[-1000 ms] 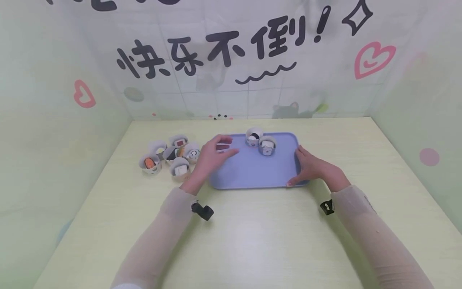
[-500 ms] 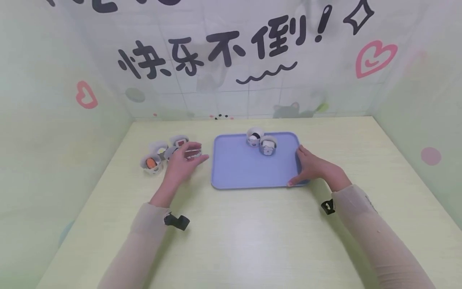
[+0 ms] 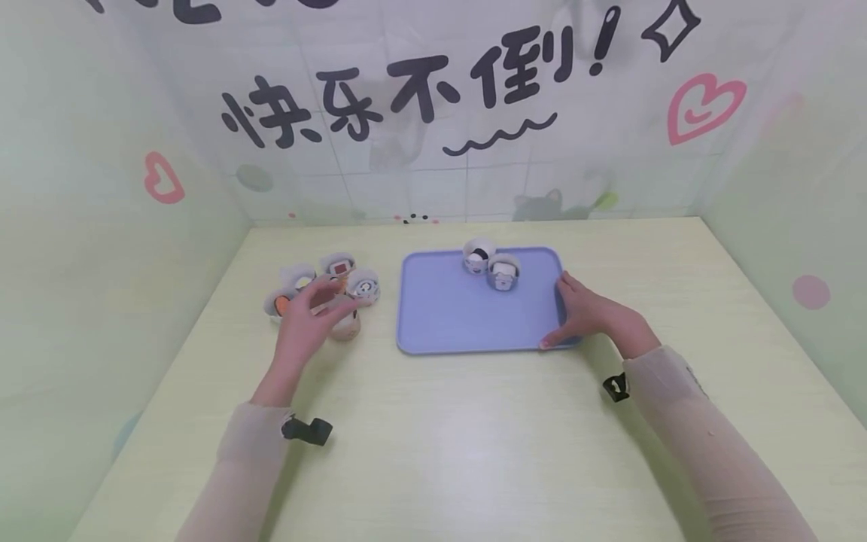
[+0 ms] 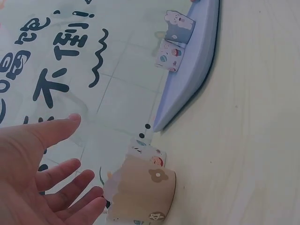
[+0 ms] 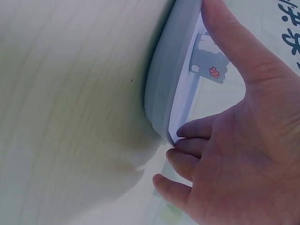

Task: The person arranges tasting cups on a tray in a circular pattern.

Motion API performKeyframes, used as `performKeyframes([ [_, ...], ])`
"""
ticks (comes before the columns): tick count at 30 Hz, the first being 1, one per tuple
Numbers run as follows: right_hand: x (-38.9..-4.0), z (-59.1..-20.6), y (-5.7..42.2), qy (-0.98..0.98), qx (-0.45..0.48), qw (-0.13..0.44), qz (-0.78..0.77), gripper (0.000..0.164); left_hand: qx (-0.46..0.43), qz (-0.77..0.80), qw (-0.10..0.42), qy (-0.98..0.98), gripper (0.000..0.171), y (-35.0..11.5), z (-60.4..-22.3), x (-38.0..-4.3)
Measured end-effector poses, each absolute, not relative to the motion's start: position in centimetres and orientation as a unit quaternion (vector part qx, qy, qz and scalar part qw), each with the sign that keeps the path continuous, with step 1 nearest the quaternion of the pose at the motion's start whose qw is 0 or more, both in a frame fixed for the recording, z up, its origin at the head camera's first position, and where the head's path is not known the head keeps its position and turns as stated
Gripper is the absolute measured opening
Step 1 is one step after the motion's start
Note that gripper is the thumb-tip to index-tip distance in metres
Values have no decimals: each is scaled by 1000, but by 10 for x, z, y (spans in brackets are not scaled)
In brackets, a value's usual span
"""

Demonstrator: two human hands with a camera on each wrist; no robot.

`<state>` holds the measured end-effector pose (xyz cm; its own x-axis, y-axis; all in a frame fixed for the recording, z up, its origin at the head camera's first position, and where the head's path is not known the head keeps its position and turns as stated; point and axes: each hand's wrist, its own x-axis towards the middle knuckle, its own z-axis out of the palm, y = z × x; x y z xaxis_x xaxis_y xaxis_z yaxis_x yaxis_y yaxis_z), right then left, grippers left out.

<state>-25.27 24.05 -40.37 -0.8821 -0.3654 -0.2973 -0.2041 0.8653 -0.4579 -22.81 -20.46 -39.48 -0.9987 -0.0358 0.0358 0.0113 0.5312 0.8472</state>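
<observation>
My left hand (image 3: 305, 324) hovers above a cluster of small paper cups on the left of the table, thumb and fingers apart with nothing between them. Closest to its fingers in the left wrist view is a tan paper cup (image 4: 145, 190) with a flower print. In the head view, one cup holds an orange sushi-like piece (image 3: 281, 305), partly hidden by the hand. My right hand (image 3: 589, 310) spans the right end of a blue tray (image 3: 460, 316), thumb and fingertips touching its rim. Two filled cups, one white (image 3: 479, 256) and one grey-blue (image 3: 503, 272), stand at the tray's back.
A pale wooden table (image 3: 447, 436) lies under everything. Behind it rises a printed backdrop (image 3: 420, 181) with black characters, and side walls enclose left and right. A cup with a round face print (image 3: 364, 287) stands between the cluster and the tray.
My left hand has moved left, from over the tray's left edge to above the cup cluster. The right hand, the tray and its two cups have stayed in place.
</observation>
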Motion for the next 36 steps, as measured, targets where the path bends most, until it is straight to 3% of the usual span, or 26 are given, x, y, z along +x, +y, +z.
performKeyframes([
  [10,-254,-404,242,945,-153,194,-214,133,21,-466,30,-884,55,-216,-397,-220],
  [22,-257,-401,244,945,-155,197,-211,133,32,-467,-5,-884,68,-223,-404,-220],
  [36,-256,-402,243,945,-153,199,-212,134,35,-414,-43,-908,70,-223,-413,-224],
])
